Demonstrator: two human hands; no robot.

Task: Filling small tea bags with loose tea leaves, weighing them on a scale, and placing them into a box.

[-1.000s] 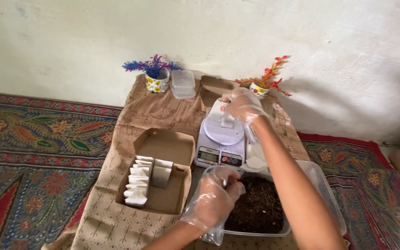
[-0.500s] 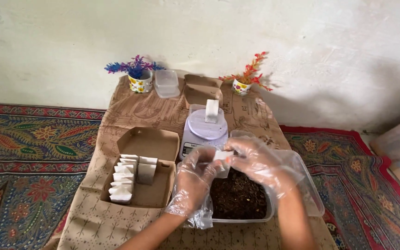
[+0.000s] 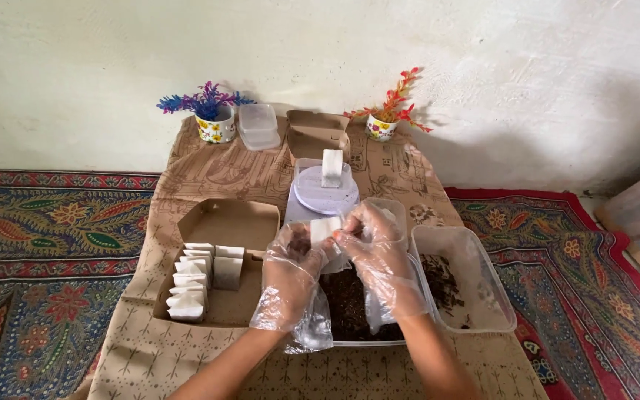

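Head view: I see my gloved left hand (image 3: 290, 270) and right hand (image 3: 375, 248) pinching one small white paper sachet (image 3: 325, 230) between them, above the clear tub of dark loose tea (image 3: 350, 304) near the surface's front edge. Another sachet (image 3: 331, 168) stands on the digital scale (image 3: 321, 194) behind.

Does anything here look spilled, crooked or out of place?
Mostly tidy. The one oddity: dark crumbs lie scattered in the clear lid beside the tub. The small white bags stand in neat rows in the cardboard box, and one stands upright on the scale.
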